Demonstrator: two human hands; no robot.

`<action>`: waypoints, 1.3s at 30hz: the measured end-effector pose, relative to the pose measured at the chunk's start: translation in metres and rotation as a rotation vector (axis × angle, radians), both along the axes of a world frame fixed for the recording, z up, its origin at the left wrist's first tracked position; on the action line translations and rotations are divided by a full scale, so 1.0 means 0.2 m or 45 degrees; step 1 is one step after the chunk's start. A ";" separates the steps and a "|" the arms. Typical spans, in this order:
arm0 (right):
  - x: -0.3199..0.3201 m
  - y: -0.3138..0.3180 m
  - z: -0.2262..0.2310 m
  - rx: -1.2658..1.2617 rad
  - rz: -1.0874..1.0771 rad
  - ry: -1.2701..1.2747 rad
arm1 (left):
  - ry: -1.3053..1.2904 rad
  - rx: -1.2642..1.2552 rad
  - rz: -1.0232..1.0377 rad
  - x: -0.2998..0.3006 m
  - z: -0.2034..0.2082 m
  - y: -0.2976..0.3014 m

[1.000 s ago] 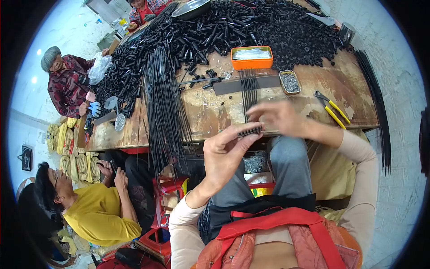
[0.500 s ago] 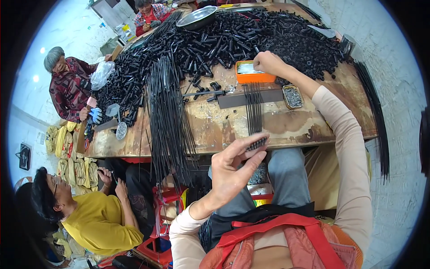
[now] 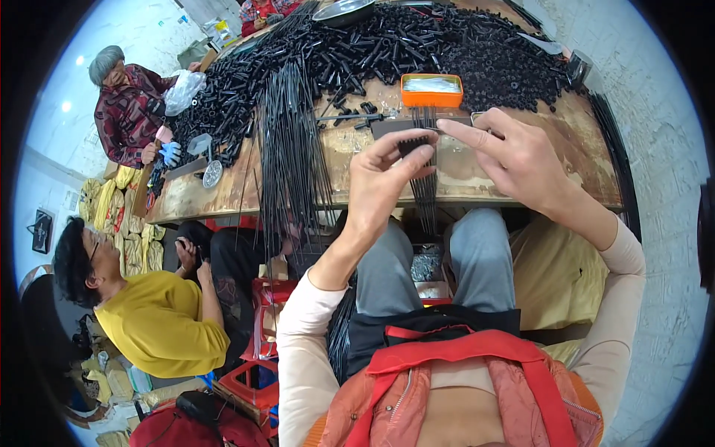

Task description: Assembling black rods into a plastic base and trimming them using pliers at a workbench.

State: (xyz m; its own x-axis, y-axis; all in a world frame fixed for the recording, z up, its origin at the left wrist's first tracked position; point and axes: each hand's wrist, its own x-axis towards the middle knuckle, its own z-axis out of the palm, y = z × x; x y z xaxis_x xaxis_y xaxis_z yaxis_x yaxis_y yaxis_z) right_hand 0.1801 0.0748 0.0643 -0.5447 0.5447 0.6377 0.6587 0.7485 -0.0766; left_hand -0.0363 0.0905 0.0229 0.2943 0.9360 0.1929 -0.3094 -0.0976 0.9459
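My left hand (image 3: 378,175) is closed, pinching a row of small black parts (image 3: 413,146) between thumb and fingers above the table's near edge. Close beside it, on the right, is my right hand (image 3: 518,158); its fingertips meet the row's upper end, pinched on something too fine to make out. Behind and below my hands, a bundle of thin black rods (image 3: 424,195) hangs over the table edge. The rods cross a dark flat strip (image 3: 386,128). Just beyond stands an orange box (image 3: 432,98) holding thin white sticks (image 3: 432,84).
Black tubes (image 3: 372,52) and small black rings (image 3: 499,74) heap up across the table's far side. A larger rod bundle (image 3: 293,141) lies to the left, overhanging the edge. A person in yellow (image 3: 160,320) sits at my left; another person (image 3: 130,112) works at the far left corner.
My right hand has left the orange box and come to my left hand, which has risen in view with the black parts. The whole view has shifted, with the table now higher up.
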 end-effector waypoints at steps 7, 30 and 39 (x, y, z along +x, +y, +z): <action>-0.02 -0.05 -0.04 0.124 -0.131 -0.223 | -0.078 -0.062 0.013 0.01 -0.03 0.01; -0.03 0.05 0.02 0.411 0.217 -0.209 | -0.085 -0.113 -0.083 -0.05 -0.04 0.00; -0.07 0.06 0.01 0.367 0.245 -0.204 | -0.037 -0.020 -0.132 -0.04 -0.06 0.00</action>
